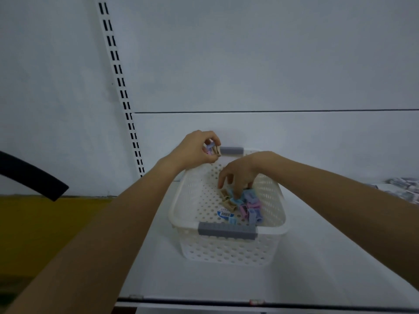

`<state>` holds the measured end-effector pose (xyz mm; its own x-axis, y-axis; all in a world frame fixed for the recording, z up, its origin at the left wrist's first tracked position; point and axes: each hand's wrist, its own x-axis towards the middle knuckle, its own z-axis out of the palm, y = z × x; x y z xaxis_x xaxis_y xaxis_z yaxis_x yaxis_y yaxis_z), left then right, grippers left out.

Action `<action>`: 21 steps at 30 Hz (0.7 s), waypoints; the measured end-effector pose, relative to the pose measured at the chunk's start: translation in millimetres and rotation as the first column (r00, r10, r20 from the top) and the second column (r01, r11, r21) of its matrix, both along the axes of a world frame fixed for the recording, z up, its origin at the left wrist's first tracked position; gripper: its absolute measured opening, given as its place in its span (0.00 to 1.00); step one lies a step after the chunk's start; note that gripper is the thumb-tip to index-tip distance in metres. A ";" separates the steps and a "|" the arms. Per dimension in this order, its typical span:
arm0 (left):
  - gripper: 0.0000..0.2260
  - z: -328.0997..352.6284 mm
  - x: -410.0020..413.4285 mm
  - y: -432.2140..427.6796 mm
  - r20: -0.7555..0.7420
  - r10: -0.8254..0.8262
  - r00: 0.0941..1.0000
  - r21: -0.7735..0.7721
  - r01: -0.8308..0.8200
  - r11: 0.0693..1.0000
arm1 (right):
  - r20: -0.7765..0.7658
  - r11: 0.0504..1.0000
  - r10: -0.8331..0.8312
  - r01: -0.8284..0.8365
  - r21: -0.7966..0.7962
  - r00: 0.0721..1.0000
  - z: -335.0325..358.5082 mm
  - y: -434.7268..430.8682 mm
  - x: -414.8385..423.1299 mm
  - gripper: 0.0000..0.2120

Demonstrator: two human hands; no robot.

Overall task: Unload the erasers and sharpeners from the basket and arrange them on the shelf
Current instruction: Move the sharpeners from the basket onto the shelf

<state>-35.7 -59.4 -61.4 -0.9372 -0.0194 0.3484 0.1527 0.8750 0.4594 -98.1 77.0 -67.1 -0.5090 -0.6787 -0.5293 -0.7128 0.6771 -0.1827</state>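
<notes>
Your left hand [199,147] pinches several sharpeners [212,149] above the basket [215,252]. Your right hand [240,172] digs into the pile [249,207] — grip unclear.

The perforated basket [267,196] looks like smooth white plastic with matt grey plastic handle grips [227,230], the pastel sharpeners [249,207] like smooth plastic, and the white shelf [317,257] like smooth, faintly glossy painted metal.

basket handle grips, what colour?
Grey, against the white perforated basket. Shows best on the near handle grip in the head view.
</notes>
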 end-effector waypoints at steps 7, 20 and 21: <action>0.13 8.2 5.2 -3.6 0.029 -0.025 0.999 -0.007 0.025 1.000 | 0.044 1.000 -0.012 0.012 -0.001 0.999 0.6 -4.2 2.0 0.18; 0.13 23.7 9.6 -16.8 0.008 -0.044 0.999 -0.003 0.044 0.999 | -0.039 0.980 -0.029 0.021 -0.198 0.999 27.0 9.9 5.3 0.11; 0.13 25.0 8.2 -16.9 0.008 -0.052 0.999 -0.009 0.052 0.999 | -0.060 0.974 -0.032 0.018 -0.224 0.998 34.2 12.9 5.6 0.11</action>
